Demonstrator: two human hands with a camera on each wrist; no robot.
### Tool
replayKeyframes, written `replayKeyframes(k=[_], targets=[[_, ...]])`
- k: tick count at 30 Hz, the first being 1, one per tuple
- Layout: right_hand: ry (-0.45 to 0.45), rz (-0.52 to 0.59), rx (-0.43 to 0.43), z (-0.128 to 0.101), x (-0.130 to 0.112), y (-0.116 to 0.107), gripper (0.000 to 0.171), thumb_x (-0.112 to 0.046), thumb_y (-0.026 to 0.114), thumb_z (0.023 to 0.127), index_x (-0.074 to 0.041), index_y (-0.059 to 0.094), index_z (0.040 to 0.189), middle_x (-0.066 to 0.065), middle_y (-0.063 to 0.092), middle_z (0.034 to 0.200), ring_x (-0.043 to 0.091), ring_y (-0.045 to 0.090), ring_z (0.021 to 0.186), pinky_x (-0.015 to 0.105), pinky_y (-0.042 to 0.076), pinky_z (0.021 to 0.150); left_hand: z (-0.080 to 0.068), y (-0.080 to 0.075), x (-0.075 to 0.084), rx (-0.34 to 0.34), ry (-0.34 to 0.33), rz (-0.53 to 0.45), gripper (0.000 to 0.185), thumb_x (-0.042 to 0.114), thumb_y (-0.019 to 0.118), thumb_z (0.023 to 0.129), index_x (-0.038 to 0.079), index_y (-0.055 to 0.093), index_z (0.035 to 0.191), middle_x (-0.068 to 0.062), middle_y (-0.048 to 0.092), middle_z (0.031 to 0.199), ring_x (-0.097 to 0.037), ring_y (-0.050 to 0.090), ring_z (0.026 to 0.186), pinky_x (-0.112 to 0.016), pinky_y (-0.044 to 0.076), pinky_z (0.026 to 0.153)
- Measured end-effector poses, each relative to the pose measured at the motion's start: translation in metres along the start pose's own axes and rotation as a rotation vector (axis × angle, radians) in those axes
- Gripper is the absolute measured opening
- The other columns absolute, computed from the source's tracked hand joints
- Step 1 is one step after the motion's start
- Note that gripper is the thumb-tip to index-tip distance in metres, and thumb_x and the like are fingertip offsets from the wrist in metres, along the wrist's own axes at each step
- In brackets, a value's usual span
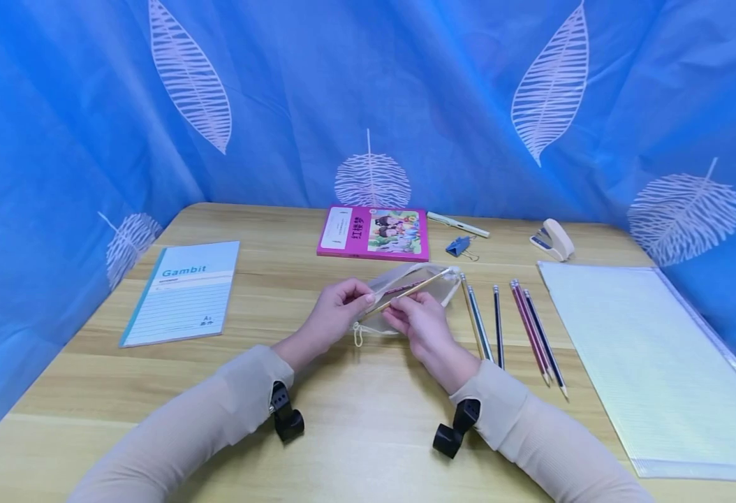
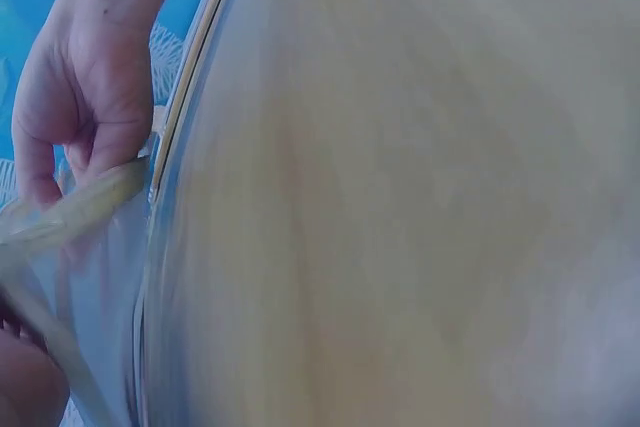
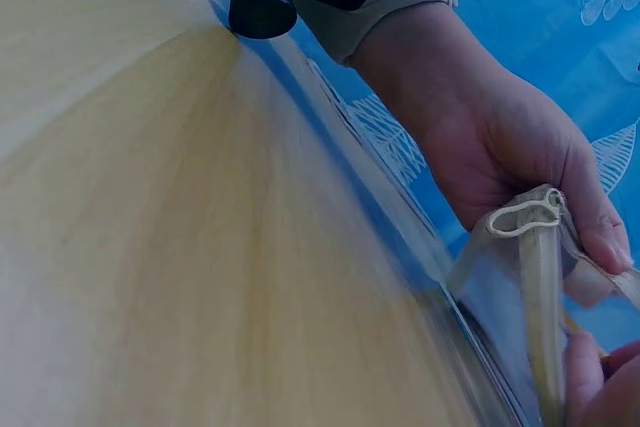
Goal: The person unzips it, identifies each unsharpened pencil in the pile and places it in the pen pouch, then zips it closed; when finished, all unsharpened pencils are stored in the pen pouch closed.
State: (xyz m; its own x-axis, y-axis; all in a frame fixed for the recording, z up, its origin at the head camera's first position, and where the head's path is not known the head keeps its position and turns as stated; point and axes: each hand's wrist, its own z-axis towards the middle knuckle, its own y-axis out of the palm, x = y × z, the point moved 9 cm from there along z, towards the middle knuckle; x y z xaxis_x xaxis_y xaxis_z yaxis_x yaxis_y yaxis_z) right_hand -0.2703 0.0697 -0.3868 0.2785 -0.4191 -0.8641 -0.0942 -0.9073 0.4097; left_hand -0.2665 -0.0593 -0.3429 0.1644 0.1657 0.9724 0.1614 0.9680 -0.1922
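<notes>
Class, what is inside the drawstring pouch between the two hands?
A dark red stick, probably a pencil, shows inside the pouch; a gold pencil slants across its opening. Whatever the fingers and gold pencil cover cannot be seen.

I take this for a curtained-off study desk; home, office or studio I can't tell from here, as the blue cloth (image 1: 443, 91) hides the room. Printed with white leaves, it fills the top of my head view, runs down both sides, and shows in both wrist views too. The wood-grain counter (image 1: 368, 433) below carries stationery: a notebook (image 1: 181, 293) at the left, a pink book (image 1: 373, 234) at upper centre with a pen (image 1: 458, 224) and a binder clip (image 1: 458, 246) beside it, a stapler (image 1: 553, 241) farther right, pencils (image 1: 531, 330) right of centre, and a plastic folder (image 1: 651, 363) at the right edge.
</notes>
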Motion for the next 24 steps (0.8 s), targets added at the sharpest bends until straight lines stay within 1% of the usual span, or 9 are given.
replayKeyframes(k=[2,5,11,15,18,22,24], targets=[[0.005,0.001,-0.021,0.002,0.004,0.003,0.029,0.01,0.048,0.085,0.009,0.043,0.113,0.004,0.062,0.077,0.011,0.063,0.068,0.024,0.054,0.072,-0.001,0.005,0.002,-0.033,0.012,-0.004,0.009,0.004,0.056,0.09,-0.002,0.062,0.092,-0.004,0.055,0.075,-0.012,0.046,0.064,-0.02,0.039,0.055],[0.014,0.007,-0.045,0.003,0.009,0.006,0.031,0.009,0.048,0.086,0.009,0.042,0.116,0.003,0.063,0.079,0.011,0.064,0.07,0.026,0.053,0.074,-0.003,0.01,0.003,-0.068,0.015,0.003,0.009,0.006,0.056,0.091,-0.001,0.062,0.092,-0.002,0.05,0.071,-0.012,0.041,0.058,-0.02,0.035,0.05],[-0.001,0.013,-0.065,0.002,0.009,0.009,0.039,0.009,0.049,0.086,0.01,0.039,0.123,0.004,0.063,0.085,0.011,0.065,0.074,0.027,0.053,0.077,-0.002,0.006,-0.001,-0.039,-0.022,-0.005,0.01,0.007,0.055,0.092,-0.001,0.061,0.093,-0.001,0.047,0.068,-0.009,0.037,0.051,-0.019,0.031,0.044],[0.016,0.03,-0.066,0.001,0.012,0.008,0.043,0.01,0.047,0.086,0.01,0.036,0.127,0.004,0.063,0.086,0.011,0.065,0.074,0.026,0.053,0.077,-0.003,0.004,-0.004,-0.035,-0.044,-0.007,0.01,0.007,0.055,0.092,-0.001,0.06,0.093,-0.003,0.048,0.069,-0.009,0.037,0.049,-0.019,0.031,0.043],[0.024,0.031,-0.07,0.003,0.013,0.006,0.039,0.01,0.046,0.086,0.009,0.038,0.124,0.003,0.063,0.084,0.011,0.065,0.073,0.026,0.053,0.076,-0.003,0.005,-0.003,-0.047,-0.031,-0.006,0.01,0.007,0.055,0.092,-0.001,0.06,0.093,-0.003,0.048,0.069,-0.009,0.038,0.05,-0.019,0.032,0.044],[0.044,0.013,-0.079,0.009,0.015,0.004,0.022,0.008,0.045,0.088,0.006,0.044,0.11,0.003,0.061,0.081,0.011,0.063,0.072,0.024,0.053,0.075,-0.004,0.009,0.001,-0.088,0.025,0.016,0.01,0.007,0.056,0.091,-0.001,0.061,0.092,-0.002,0.048,0.069,-0.009,0.04,0.056,-0.019,0.035,0.05],[0.069,-0.003,-0.082,0.012,0.016,0.002,0.017,0.006,0.045,0.09,0.007,0.046,0.107,0.004,0.061,0.08,0.012,0.063,0.072,0.024,0.053,0.076,-0.005,0.009,0.0,-0.095,0.024,0.017,0.01,0.008,0.056,0.091,-0.001,0.06,0.092,-0.002,0.048,0.07,-0.01,0.041,0.057,-0.019,0.036,0.051]])
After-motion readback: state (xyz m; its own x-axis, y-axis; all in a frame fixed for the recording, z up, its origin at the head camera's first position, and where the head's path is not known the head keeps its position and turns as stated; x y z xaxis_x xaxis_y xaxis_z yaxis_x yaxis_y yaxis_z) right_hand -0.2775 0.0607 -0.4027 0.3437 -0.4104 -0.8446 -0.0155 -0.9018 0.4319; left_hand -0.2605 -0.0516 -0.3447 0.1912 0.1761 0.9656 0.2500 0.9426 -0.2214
